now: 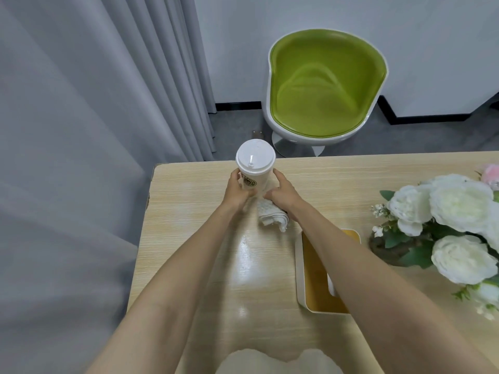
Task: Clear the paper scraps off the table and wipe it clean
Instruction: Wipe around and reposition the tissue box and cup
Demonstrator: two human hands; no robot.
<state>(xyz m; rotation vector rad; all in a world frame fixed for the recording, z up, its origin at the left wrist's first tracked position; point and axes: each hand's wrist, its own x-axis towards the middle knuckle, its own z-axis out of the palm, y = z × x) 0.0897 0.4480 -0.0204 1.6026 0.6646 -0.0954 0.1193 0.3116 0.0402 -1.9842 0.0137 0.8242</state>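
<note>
A white paper cup point(255, 168) with a lid stands near the far edge of the light wooden table point(189, 238). My left hand point(237, 188) grips the cup's left side. My right hand point(282, 194) touches the cup's right side and presses on a crumpled white cloth point(272, 215) that lies on the table under its palm. No paper scraps show on the tabletop.
A white tray with an orange inside point(313, 276) sits under my right forearm. A bunch of white flowers point(453, 225) fills the table's right side. A green chair point(324, 87) stands beyond the far edge. Grey curtains point(81, 130) hang at the left.
</note>
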